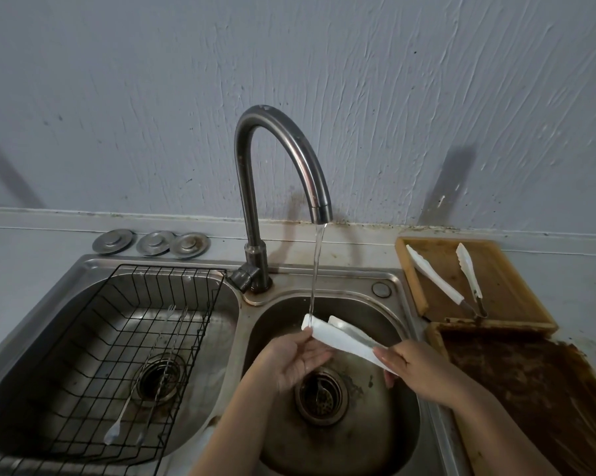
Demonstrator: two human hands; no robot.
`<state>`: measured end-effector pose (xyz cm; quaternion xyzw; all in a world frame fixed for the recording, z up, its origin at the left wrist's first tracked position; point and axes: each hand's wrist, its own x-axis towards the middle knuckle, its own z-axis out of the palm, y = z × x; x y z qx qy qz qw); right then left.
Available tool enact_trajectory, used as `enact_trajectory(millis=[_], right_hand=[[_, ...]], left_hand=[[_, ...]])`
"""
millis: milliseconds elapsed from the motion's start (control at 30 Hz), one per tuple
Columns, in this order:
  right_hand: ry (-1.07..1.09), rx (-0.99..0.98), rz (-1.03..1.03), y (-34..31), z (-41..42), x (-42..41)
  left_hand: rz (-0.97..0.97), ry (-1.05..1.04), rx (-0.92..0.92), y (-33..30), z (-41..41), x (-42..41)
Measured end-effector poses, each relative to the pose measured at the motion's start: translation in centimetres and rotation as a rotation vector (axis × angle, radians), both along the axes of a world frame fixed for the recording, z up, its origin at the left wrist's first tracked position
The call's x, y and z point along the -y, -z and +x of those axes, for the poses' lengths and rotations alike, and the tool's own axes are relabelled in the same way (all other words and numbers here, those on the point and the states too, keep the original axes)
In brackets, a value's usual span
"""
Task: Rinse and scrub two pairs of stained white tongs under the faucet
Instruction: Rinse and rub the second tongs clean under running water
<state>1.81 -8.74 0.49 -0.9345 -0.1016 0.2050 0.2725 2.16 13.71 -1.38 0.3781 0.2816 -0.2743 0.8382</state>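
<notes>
One pair of white tongs (341, 338) is held over the right sink basin (385, 400), its tips under the stream of water (315, 269) from the curved steel faucet (289, 159). My right hand (413, 369) grips the tongs at their handle end. My left hand (296, 359) is under the tip end, with its thumb and fingers touching the nearer arm. A second pair of white tongs (440, 280) lies spread apart on a wooden tray (416, 286) to the right of the sink.
A black wire rack (83, 355) fills the left basin, with long thin utensils (145, 383) lying in it. Three metal sink stoppers (152, 242) sit on the ledge behind. A stained dark tray (530, 389) lies at the near right. The drain strainer (320, 396) is below my hands.
</notes>
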Motion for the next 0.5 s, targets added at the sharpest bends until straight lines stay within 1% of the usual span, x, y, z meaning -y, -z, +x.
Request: enact_trajectory(millis=[67, 133, 200, 367, 467, 500], right_hand=[[-0.015, 0.013, -0.010, -0.1, -0.1, 0.0], [-0.053, 0.073, -0.018, 0.0, -0.3, -0.1], [-0.065, 0.168, -0.032, 0.1, -0.4, -0.4], [0.010, 0.399, -0.042, -0.7, -0.4, -1.3], [0.076, 0.432, -0.094, -1.0, -0.1, -1.7], [0.108, 0.444, -0.106, -1.1, -0.1, -1.8]], left_hand=[[0.077, -0.080, 0.018, 0.3, 0.3, -0.3], [0.085, -0.134, 0.043, 0.1, 0.4, -0.6], [0.052, -0.157, 0.062, -0.1, 0.4, -0.8], [-0.090, -0.293, 0.133, -0.6, 1.1, -0.8], [-0.092, -0.313, 0.170, -0.6, 1.6, -0.6], [-0.064, -0.310, 0.184, -0.7, 1.7, -0.5]])
